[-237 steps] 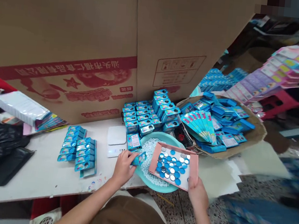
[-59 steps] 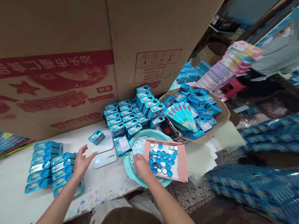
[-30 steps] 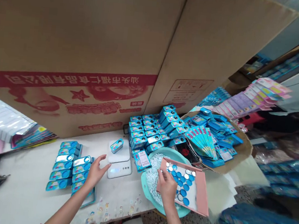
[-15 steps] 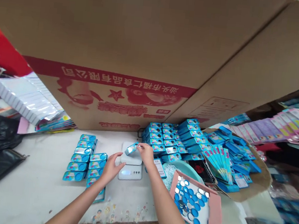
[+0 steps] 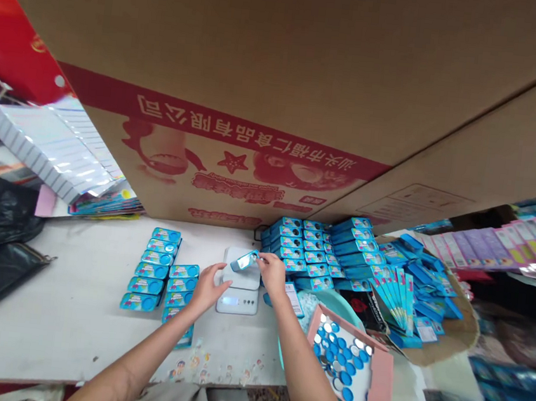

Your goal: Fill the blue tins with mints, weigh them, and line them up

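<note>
Item, left hand (image 5: pixel 209 289): open, thumb and fingers spread, holding nothing, at the scale's left edge. Item, right hand (image 5: pixel 273 274): thumb and fingertips closed on the right end of a small blue box (image 5: pixel 244 261), which was the nearer hand's by contact. The box sat tilted over the pan of a white scale (image 5: pixel 237 301), at two o'clock from the left hand and between nine and ten from the right; its long axis ran from eight to two. Whether its underside touched the pan could not be told. Item, scale: display lit, buttons beside it. At four o'clock from it, a turquoise basin (image 5: pixel 345 307) with a pink tray (image 5: pixel 380 388) of blue and silver discs. At nine, rows of blue boxes (image 5: pixel 145 285); at two, stacked blue boxes (image 5: pixel 292 242). Farthest, at twelve, a large brown carton (image 5: pixel 246 45).
</note>
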`<action>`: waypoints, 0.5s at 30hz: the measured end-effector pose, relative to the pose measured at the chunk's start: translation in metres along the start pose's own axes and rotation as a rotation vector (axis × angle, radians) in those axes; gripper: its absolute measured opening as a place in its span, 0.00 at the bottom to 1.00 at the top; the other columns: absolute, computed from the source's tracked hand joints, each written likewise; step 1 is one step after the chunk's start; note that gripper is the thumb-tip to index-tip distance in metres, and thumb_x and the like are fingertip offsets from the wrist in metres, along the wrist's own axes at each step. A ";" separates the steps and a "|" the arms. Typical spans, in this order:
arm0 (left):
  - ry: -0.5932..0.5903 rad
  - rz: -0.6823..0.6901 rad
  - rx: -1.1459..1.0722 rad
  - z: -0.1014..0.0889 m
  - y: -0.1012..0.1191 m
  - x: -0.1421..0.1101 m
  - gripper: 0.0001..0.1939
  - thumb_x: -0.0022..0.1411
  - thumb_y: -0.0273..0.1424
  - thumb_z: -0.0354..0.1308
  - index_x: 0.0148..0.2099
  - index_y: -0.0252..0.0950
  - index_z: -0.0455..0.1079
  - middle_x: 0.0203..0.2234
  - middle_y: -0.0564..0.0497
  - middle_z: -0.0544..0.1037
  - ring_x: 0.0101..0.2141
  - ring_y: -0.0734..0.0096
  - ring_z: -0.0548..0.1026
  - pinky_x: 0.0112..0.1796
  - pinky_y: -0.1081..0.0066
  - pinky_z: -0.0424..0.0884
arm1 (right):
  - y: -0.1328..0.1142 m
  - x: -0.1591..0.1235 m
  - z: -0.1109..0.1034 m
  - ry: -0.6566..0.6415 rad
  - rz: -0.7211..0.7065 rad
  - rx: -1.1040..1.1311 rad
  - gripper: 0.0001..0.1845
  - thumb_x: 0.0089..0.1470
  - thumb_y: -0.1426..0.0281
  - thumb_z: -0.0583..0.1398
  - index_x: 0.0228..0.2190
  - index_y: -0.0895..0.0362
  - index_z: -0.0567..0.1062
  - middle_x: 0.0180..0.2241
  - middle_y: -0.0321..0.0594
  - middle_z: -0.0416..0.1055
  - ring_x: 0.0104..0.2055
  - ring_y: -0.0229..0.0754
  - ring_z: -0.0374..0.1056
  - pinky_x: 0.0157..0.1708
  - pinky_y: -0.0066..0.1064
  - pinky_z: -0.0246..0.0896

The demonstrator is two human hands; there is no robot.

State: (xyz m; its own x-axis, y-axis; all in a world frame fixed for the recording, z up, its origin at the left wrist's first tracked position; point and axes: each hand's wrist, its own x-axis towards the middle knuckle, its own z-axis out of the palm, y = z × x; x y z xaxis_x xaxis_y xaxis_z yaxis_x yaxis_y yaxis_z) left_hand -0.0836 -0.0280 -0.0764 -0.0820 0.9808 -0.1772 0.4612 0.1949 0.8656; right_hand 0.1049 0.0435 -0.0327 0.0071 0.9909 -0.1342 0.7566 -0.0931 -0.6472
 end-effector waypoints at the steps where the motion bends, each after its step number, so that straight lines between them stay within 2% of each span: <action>1: 0.010 0.017 0.025 -0.001 0.001 0.005 0.21 0.50 0.34 0.60 0.48 0.38 0.67 0.45 0.46 0.74 0.48 0.60 0.70 0.48 0.60 0.67 | 0.000 -0.007 -0.002 0.024 -0.008 0.036 0.13 0.49 0.71 0.57 0.36 0.59 0.78 0.38 0.44 0.75 0.36 0.41 0.71 0.41 0.30 0.66; 5: 0.016 0.186 0.193 0.002 0.014 0.029 0.22 0.53 0.35 0.59 0.50 0.35 0.65 0.46 0.43 0.72 0.50 0.57 0.68 0.51 0.58 0.63 | 0.004 -0.051 -0.012 0.176 -0.055 0.199 0.14 0.52 0.67 0.55 0.35 0.58 0.78 0.38 0.46 0.75 0.40 0.43 0.71 0.41 0.32 0.66; 8: -0.043 0.297 0.324 0.014 0.033 0.048 0.27 0.53 0.39 0.60 0.53 0.33 0.62 0.48 0.40 0.70 0.51 0.54 0.65 0.51 0.58 0.62 | 0.015 -0.097 -0.021 0.272 -0.012 0.210 0.15 0.53 0.65 0.54 0.34 0.57 0.78 0.37 0.46 0.76 0.40 0.44 0.71 0.42 0.35 0.66; 12: -0.104 0.326 0.438 0.034 0.055 0.064 0.32 0.50 0.41 0.62 0.55 0.33 0.60 0.49 0.39 0.69 0.51 0.52 0.64 0.50 0.58 0.61 | 0.034 -0.155 -0.033 0.336 0.092 0.213 0.16 0.53 0.63 0.54 0.35 0.57 0.78 0.38 0.47 0.76 0.41 0.45 0.71 0.43 0.37 0.66; 15: -0.131 0.300 0.513 0.043 0.060 0.070 0.34 0.48 0.40 0.64 0.55 0.32 0.60 0.50 0.38 0.68 0.52 0.51 0.63 0.49 0.59 0.61 | 0.049 -0.191 -0.039 0.357 0.178 0.218 0.17 0.53 0.61 0.54 0.35 0.58 0.78 0.37 0.48 0.76 0.41 0.47 0.72 0.43 0.38 0.66</action>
State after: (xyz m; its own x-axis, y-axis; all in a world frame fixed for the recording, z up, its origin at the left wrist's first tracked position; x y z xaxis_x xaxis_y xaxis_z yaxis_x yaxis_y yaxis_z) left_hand -0.0241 0.0515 -0.0571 0.2113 0.9764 -0.0447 0.8170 -0.1514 0.5564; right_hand 0.1662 -0.1467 -0.0092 0.3788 0.9254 -0.0153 0.5678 -0.2455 -0.7857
